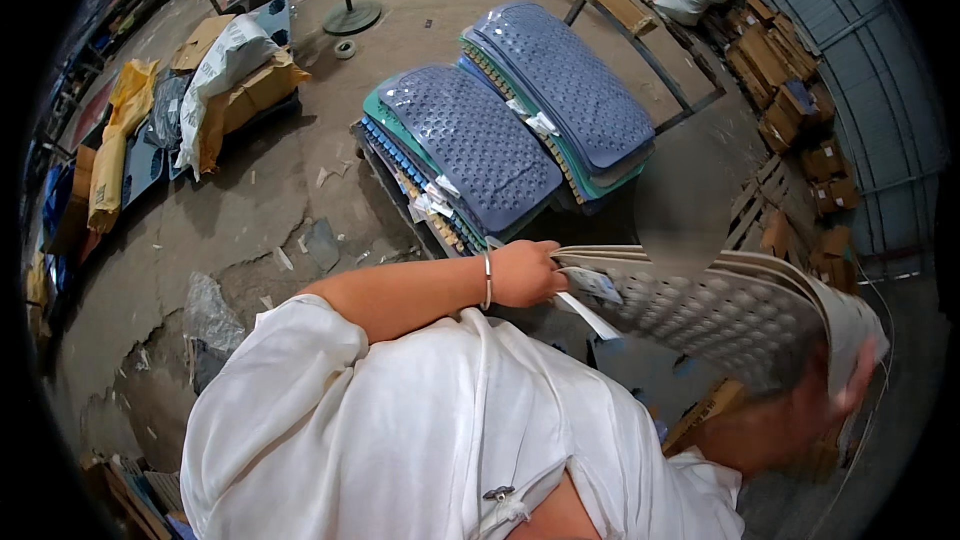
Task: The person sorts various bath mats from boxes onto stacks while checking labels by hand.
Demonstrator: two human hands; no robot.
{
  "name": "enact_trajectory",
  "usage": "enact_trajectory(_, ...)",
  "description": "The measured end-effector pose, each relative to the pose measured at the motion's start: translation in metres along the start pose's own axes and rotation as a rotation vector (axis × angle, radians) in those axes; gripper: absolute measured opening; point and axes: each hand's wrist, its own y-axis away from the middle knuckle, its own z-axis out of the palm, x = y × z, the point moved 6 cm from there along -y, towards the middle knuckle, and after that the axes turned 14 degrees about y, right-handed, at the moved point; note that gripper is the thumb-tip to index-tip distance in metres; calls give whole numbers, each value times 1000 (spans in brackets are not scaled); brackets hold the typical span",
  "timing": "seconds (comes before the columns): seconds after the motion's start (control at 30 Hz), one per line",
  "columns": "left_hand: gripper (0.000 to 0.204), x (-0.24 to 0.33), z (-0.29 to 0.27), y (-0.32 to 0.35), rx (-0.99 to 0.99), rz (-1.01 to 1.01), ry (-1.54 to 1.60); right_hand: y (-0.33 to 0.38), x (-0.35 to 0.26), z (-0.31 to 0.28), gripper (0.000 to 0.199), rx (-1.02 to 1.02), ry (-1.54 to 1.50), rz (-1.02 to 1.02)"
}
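Left hand: the left hand (525, 273), a thin bangle on its wrist, pinches the near edge of a grey mat (720, 315) at frame centre.
Right hand: the right hand (850, 380), blurred at lower right, fingers curled under the mat's far end.
Mat: flexible, bowed, studded with round suction bumps; a white tag (592, 285) hangs beside the left hand.
Stacks: two piles of blue-grey bumpy mats (520, 120) upper centre, white labels along their edges.
Surroundings: brown cartons (790, 80) upper right; white sack (225, 70) upper left on a cracked concrete floor (290, 200).

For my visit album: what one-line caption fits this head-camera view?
Left hand and right hand hold a stack of beige studded mats above piled blue mats.
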Motion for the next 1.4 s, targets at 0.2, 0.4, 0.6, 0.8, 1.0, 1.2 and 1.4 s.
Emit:
enact_trajectory(0.2, 9, -179, -8, 41, -81, -341, -173, -9, 10, 278, 28, -640, -977, 920)
enact_trajectory(0.4, 11, -265, -212, 51, -186, -619, -663, -18, -28, 381, 35, -849, -1272, 909)
enact_trajectory(0.6, 19, -310, -286, 84, -262, -267, -928, 84, -36, 466, 33, -1025, -1103, 1138)
enact_trajectory(0.8, 18, -446, -157, 195, -629, -392, -999, 318, -54, 587, 26, -1282, -757, 1229)
enact_trajectory(1.0, 29, -456, 16, 355, -983, -1215, 248, 360, -109, 656, 24, -1634, -432, 1219)
enact_trajectory(1.2, 47, -459, 31, 271, -656, -1343, 654, 215, -144, 621, 24, -1209, -930, 1575)
enact_trajectory(1.4, 28, -544, 78, 265, -312, -1418, 945, 342, -108, 576, 25, -1419, -470, 1580)
